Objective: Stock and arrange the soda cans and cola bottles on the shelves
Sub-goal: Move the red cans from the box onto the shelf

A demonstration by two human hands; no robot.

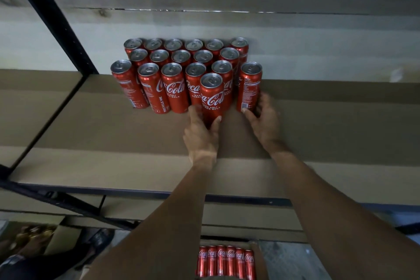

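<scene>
A broad brown shelf [102, 143] fills most of what I can see, set in a metal rack with a black post [52, 18] slanting up on the left. A pale wall [318, 36] stands behind it. Another board of the rack shows under the front edge of the shelf.

Towards the back of the shelf, against the wall, stands a block of cans [172, 68]. They are red cola cans with silver tops, all upright and packed tight in three rows.

Down on the floor below the shelf sits an open carton [261, 263]. A row of spare cans [225, 261] stands upright inside it, side by side, with their logos facing out.

Both of the person's bare arms reach up over the shelf edge. One front can [211, 95] stands alone ahead of the block, just in front of the nearest row, with its logo facing forward. The left hand [201, 136] grips its lower part, fingers curled round the left side and thumb on the right. The hand hides the can's base, so I cannot tell whether it rests on the shelf.

At the right end of the nearest row stands the end can [248, 86], small print facing out and a narrow gap from its neighbour. The right hand [264, 120] holds it low down, thumb at the front and fingers wrapped round the right side.
</scene>
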